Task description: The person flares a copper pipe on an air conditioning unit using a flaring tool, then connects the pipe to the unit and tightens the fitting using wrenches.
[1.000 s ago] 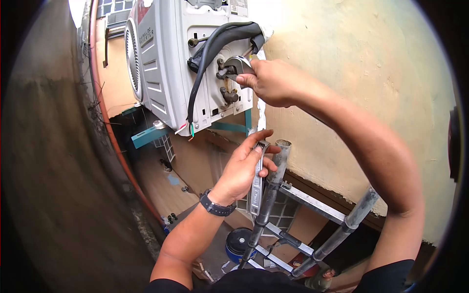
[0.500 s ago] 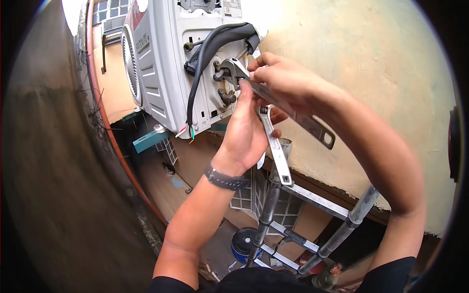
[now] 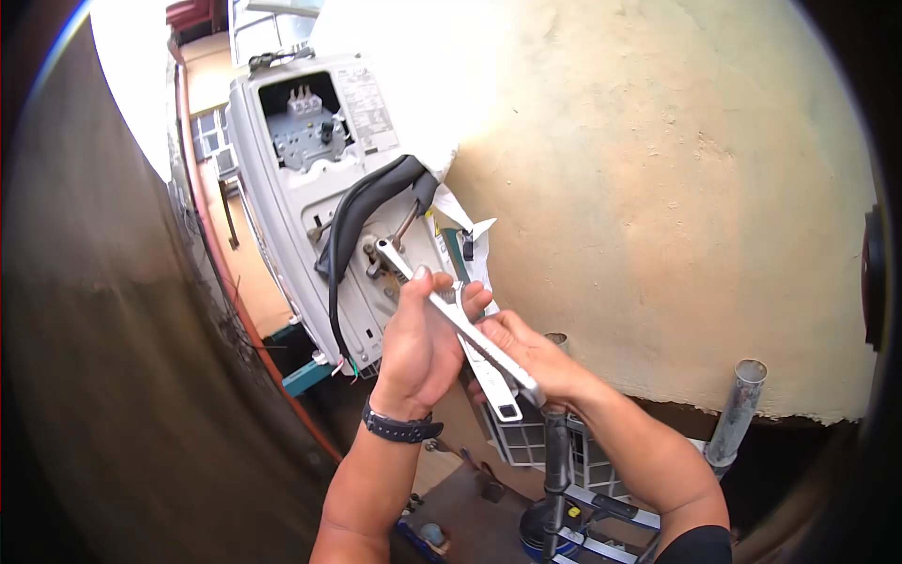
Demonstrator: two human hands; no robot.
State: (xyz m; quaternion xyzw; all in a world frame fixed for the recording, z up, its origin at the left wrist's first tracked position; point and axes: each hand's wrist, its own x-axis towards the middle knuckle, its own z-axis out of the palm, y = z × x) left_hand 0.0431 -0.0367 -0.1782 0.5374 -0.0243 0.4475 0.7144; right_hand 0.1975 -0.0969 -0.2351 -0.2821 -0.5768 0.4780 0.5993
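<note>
My right hand (image 3: 537, 362) is closed around the handle of a large adjustable wrench (image 3: 462, 324), which is seen nearly edge-on. The wrench's head reaches up to the brass service valve (image 3: 373, 261) on the side of a white air-conditioner outdoor unit (image 3: 282, 193); whether its jaws touch the valve I cannot tell. My left hand (image 3: 413, 352) holds a smaller adjustable wrench (image 3: 490, 383), its handle slanting down and right beneath the large one. The left thumb lies against the large wrench near its head. A black insulated pipe (image 3: 362, 202) curves above the valve.
A beige wall (image 3: 648, 216) rises on the right, a dark wall (image 3: 94, 310) on the left. Loose wire ends (image 3: 348, 368) hang at the unit's lower corner, by a teal bracket (image 3: 308, 378). Metal scaffold tubing (image 3: 738, 409) and a blue drum (image 3: 540, 526) are below.
The view has shifted, bringing the unit's open terminal compartment into sight. The large wrench has turned from broadside to nearly edge-on, and my right hand is now lower along its handle.
</note>
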